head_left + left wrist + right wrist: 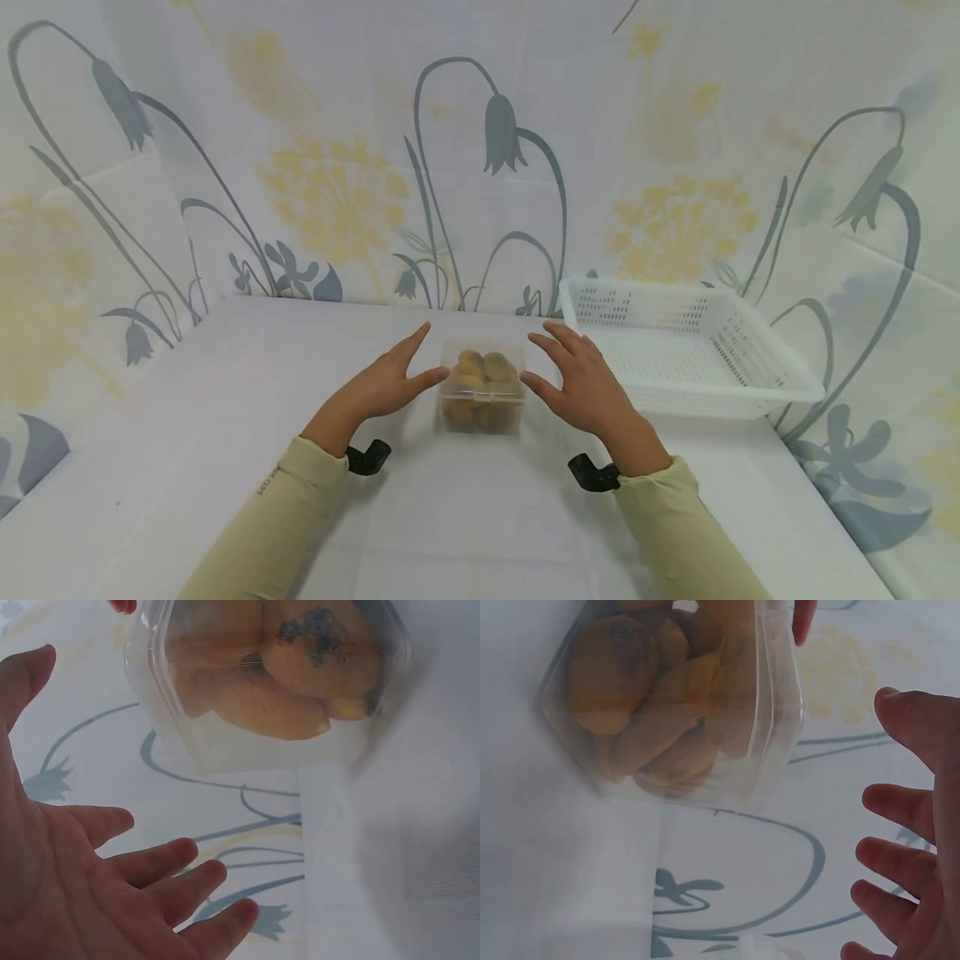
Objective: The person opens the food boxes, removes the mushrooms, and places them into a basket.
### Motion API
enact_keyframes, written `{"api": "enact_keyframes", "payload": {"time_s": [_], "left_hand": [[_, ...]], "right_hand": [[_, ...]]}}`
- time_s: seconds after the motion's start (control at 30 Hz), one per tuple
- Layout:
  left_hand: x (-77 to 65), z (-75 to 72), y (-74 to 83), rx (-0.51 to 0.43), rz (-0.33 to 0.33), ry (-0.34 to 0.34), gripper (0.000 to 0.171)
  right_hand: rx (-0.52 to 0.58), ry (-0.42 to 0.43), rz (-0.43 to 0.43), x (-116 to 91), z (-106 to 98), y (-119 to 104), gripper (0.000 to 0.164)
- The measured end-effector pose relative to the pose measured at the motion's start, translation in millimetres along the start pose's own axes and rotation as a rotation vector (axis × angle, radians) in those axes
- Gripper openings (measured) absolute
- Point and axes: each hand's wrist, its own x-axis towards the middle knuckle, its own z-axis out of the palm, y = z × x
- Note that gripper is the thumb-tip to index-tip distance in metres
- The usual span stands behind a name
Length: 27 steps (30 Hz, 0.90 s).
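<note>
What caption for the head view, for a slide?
Left hand and right hand flank a clear box of rounded yellow-brown pieces, with a white basket to the right.

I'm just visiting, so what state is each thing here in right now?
Clear box: upright on the table, lid on.
Brown pieces: piled inside the box.
White basket: upright, open-topped.
Left grip, a bare hand: open, holding nothing, apart from the box.
Right grip, also a bare hand: open, holding nothing, apart from the box.
</note>
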Motion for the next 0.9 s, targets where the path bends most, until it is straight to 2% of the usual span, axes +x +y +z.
{"api": "enact_keyframes", "payload": {"time_s": [0.37,0.63,0.9], "left_hand": [[1.2,10.6,-4.6,-0.098,-0.075,-0.054,0.106],[7.8,19.1,-8.3,-0.130,-0.091,-0.078,0.113],[12.1,26.3,-12.9,-0.229,-0.075,-0.121,0.117]], "right_hand": [[0.029,0.013,-0.070,-1.1,12.3,-5.7,0.059],[0.024,0.037,-0.137,1.9,25.0,-5.6,0.061],[0.038,0.068,-0.211,4.7,35.2,-8.3,0.063]]}}
